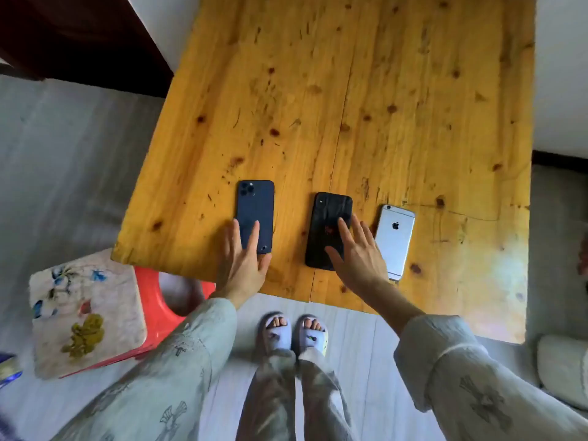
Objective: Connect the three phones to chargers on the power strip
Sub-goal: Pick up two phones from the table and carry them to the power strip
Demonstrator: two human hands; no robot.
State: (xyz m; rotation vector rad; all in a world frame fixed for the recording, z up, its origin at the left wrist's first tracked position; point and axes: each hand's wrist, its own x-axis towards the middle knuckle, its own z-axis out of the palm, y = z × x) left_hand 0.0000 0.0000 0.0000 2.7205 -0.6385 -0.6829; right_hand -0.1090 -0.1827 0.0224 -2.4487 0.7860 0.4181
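Note:
Three phones lie face down in a row near the front edge of a yellow wooden table [350,90]. The dark blue phone [256,203] is on the left, the black phone [327,224] in the middle, the silver phone [396,240] on the right. My left hand [241,265] rests flat on the blue phone's near end, fingers spread. My right hand [356,256] lies flat over the black phone's near right part, fingers apart, its edge beside the silver phone. Neither hand grips anything. No chargers or power strip are in view.
A red plastic stool [159,300] with a flowered cushion [86,313] stands at the table's front left corner. My slippered feet [294,332] are on the grey floor in front of the table. A pale cushion [563,367] sits at the right edge.

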